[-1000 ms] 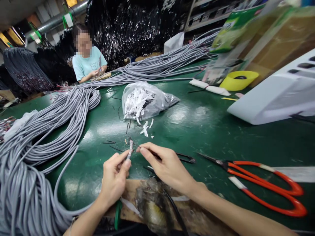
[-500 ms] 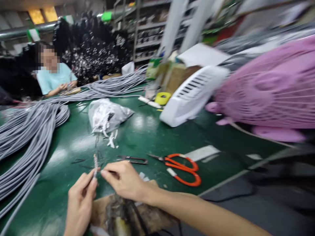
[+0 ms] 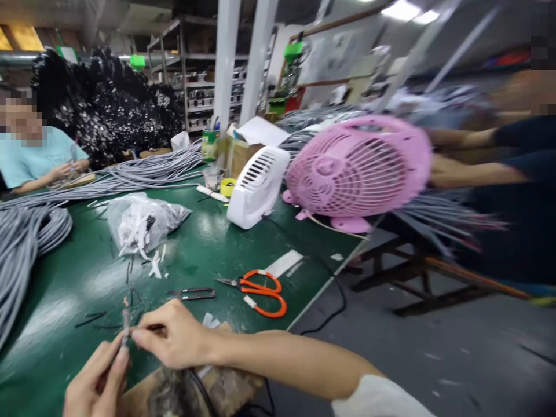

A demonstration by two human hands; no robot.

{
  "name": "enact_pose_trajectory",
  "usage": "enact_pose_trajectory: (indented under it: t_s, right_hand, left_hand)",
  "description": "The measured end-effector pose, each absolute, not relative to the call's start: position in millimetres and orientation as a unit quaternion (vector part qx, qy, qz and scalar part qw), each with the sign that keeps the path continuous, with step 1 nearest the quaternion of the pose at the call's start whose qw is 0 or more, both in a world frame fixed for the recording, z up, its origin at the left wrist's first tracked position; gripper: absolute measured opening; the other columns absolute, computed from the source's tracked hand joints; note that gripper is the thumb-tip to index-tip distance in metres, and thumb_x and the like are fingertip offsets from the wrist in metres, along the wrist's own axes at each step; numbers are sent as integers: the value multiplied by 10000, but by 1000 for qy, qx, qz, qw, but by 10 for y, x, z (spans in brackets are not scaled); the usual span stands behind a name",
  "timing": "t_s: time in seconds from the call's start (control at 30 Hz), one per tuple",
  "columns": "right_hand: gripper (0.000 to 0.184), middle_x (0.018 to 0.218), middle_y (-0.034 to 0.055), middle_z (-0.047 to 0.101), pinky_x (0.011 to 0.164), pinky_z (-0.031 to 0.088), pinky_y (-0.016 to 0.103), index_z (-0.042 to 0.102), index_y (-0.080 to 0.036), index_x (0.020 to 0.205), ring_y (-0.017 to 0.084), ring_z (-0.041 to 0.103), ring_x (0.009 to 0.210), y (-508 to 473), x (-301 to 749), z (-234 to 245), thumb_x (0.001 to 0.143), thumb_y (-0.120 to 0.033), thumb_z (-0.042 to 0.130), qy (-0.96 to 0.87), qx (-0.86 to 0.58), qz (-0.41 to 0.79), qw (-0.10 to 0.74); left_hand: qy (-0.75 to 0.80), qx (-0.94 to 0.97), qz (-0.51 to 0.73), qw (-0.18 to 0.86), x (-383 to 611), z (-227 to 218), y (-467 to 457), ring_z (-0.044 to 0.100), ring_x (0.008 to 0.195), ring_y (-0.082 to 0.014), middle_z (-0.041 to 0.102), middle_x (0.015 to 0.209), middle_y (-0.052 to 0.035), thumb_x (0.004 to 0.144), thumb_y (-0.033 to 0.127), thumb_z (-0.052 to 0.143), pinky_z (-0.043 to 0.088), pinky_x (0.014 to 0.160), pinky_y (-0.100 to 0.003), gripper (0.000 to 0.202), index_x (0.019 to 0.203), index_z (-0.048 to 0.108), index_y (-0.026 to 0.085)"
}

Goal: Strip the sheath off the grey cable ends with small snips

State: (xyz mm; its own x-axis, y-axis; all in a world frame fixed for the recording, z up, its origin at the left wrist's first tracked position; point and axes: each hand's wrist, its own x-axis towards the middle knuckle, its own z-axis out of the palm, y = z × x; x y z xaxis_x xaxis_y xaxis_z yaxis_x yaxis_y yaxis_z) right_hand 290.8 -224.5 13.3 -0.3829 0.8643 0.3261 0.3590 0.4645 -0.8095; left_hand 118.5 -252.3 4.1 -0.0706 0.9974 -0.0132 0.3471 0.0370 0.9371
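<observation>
The stripped end of a grey cable (image 3: 125,324) stands upright between the thumb and fingers of my left hand (image 3: 98,379), with a coppery tip at its top. Closed in a pinch, my right hand (image 3: 176,333) has its fingertips right beside the cable; whatever they grip is too small to make out. Below both hands is a worn brown block (image 3: 234,376) with a dark, blurred object (image 3: 174,397) on it. Thread snips (image 3: 193,293) and orange-handled scissors (image 3: 263,292) lie beyond my right hand. Thin black scraps (image 3: 91,318) are strewn near the cable tip.
On the green table (image 3: 208,231) are a plastic bag of white scraps (image 3: 139,223), grey cable bundles (image 3: 26,243), yellow tape (image 3: 227,186), a white fan-like device (image 3: 258,185) and a pink fan (image 3: 356,174). One person (image 3: 39,153) sits across; another (image 3: 516,156) is at right.
My view has swung to the right, bringing the second person and the floor into sight. Both hands keep much the same hold around the cable end.
</observation>
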Motion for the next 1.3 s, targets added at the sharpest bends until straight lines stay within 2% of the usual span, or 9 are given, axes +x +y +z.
enact_pose_trajectory:
  t_s: [0.1,0.17,0.37,0.73,0.87,1.13,1.3]
  right_hand:
    - [291,549,2,567,494,345,200,620,-152,631,94,461,488,-2311,2898,120,845,-225,437,-796,-364,248,416]
    - [297,593,20,609,511,363,211,624,-157,667,103,482,495,-2339,2888,111,863,-221,410,-793,-353,251,429]
    - [337,513,-8,566,445,329,210,617,-162,661,97,448,437,-2356,2864,96,894,-275,402,-782,-385,300,388]
    - [308,504,1,586,424,327,221,609,-172,639,92,433,385,-2393,2881,112,878,-245,430,-801,-372,229,409]
    - [338,502,-2,589,421,326,218,573,-178,578,86,432,385,-2396,2876,94,877,-229,424,-806,-371,217,407]
    - [316,472,-20,546,409,313,202,562,-160,584,70,403,376,-2397,2878,89,874,-197,442,-806,-356,208,424]
    - [326,452,-24,521,398,308,201,578,-156,589,71,392,371,-2399,2877,101,879,-205,437,-808,-354,210,422]
  left_hand:
    - [588,614,392,352,1301,173,-2579,468,505,-117,507,560,17,690,504,634,384,443,-201,419,905,736,158]
    - [591,629,399,310,1357,212,-2605,418,483,-102,464,552,19,768,454,556,325,427,-197,383,898,736,141]
    - [593,669,374,247,1377,227,-2691,387,508,-97,394,551,27,866,295,461,274,468,-213,309,865,726,136]
    - [592,671,378,238,1382,228,-2719,387,512,-93,394,555,25,880,259,444,272,475,-225,310,726,688,144]
    - [590,678,372,233,1390,243,-2728,382,515,-93,381,548,27,877,241,441,275,480,-227,314,696,676,137]
    - [582,689,365,231,1390,250,-2732,376,514,-92,373,556,33,870,222,448,268,484,-225,289,690,658,140]
    - [572,707,362,202,1394,238,-2740,389,522,-97,401,569,26,865,201,457,291,495,-220,250,779,684,146]
